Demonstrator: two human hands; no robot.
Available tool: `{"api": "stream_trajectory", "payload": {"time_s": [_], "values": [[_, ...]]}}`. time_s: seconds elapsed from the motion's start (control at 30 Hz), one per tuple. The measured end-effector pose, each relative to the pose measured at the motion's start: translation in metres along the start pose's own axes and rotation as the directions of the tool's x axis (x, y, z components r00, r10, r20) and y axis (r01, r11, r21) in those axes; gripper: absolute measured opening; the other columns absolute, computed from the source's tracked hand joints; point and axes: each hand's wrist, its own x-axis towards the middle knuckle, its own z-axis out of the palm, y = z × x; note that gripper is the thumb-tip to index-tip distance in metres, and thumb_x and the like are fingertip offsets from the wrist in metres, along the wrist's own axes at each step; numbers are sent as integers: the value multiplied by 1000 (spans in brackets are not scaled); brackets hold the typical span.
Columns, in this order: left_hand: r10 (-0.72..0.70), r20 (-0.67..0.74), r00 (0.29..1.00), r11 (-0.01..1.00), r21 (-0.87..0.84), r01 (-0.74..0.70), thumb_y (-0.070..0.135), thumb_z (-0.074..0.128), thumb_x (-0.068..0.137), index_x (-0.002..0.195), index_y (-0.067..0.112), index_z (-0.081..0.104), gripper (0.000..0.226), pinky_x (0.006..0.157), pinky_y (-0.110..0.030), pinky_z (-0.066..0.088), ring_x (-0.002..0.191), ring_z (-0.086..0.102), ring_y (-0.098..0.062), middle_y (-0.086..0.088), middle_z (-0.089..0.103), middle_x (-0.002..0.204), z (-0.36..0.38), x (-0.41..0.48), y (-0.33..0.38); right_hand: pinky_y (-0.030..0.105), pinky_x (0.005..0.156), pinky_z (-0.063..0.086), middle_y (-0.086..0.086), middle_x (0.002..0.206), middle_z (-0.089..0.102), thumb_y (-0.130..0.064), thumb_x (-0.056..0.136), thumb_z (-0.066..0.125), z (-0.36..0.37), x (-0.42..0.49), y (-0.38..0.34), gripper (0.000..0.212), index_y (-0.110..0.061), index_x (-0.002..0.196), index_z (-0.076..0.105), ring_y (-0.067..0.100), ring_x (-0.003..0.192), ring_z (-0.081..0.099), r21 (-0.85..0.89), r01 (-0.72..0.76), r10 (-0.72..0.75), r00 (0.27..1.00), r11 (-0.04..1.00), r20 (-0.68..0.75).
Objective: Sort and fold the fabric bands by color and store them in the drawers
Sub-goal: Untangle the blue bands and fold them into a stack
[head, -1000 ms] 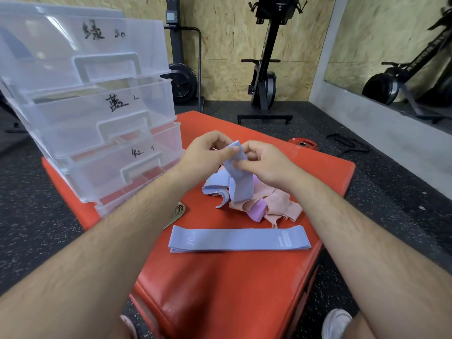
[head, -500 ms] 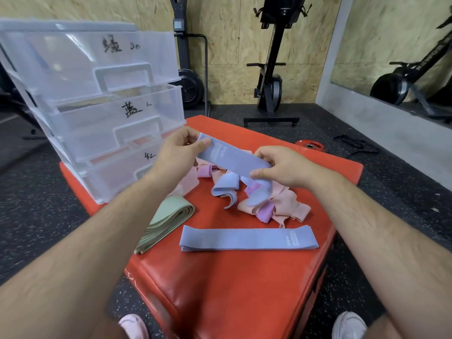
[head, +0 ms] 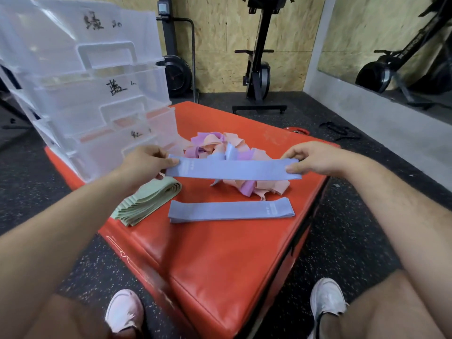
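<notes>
Fingers of my left hand and right hand pinch the ends of a blue band, held taut just above the tangled pile of pink, purple and peach bands and hiding its middle. Left of the pile, the clear drawer unit is cut off; I can't make out what its drawers hold. Nearer me than the pile, a second blue strip and a folded green stack lie on the red counter.

Bright, even light comes from overhead; shadows are soft. Glare whitens my clear drawers. The wide lens bows the edges, where detail smears.
</notes>
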Motion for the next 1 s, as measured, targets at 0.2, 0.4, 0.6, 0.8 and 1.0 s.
{"api": "stream_trajectory", "payload": {"time_s": [0.2, 0.4, 0.6, 0.8, 1.0], "values": [[205, 118, 972, 829, 507, -237, 18, 73, 84, 104, 21, 70, 20, 57, -24, 37, 70, 55, -14, 0, 63, 80, 25, -33, -20, 31, 67, 50, 6, 80, 62, -4, 82, 78, 23, -10, 22, 28, -21, 101, 66, 19, 70, 59, -108, -28, 33, 998, 994, 50], [298, 213, 931, 728, 580, -365, 9, 74, 79, 101, 8, 71, 23, 83, -34, 47, 92, 61, -29, -8, 64, 92, 37, -35, -47, 21, 61, 39, -12, 79, 56, -14, 81, 79, 52, -13, 27, 23, -26, 98, 69, 6, 66, 49, -363, 16, -20, 1000, 932, -6], [256, 274, 927, 642, 669, -375, 12, 69, 84, 108, 7, 69, 24, 97, -32, 37, 113, 53, -30, -10, 55, 112, 39, -28, -62, 14, 61, 36, -20, 84, 55, -14, 83, 75, 61, -11, 29, 19, -22, 99, 69, 4, 73, 53, -430, 26, -33, 999, 902, -8], [325, 425, 845, 522, 665, -535, 52, 51, 86, 125, 30, 65, 47, 107, -41, 37, 126, 50, -25, 1, 54, 135, 46, -40, -54, 28, 87, 41, -11, 118, 56, -32, 79, 79, 65, -13, 29, 39, -30, 115, 66, 13, 105, 53, -538, 38, 15, 995, 842, 94], [216, 589, 779, 596, 553, -583, 43, 68, 89, 136, 31, 55, 50, 109, -31, 34, 125, 50, -17, 3, 55, 133, 53, -37, -50, 23, 82, 34, -10, 130, 57, -36, 76, 84, 73, -15, 28, 57, -30, 127, 59, 10, 102, 48, -585, 66, 10, 992, 808, 126]]}}
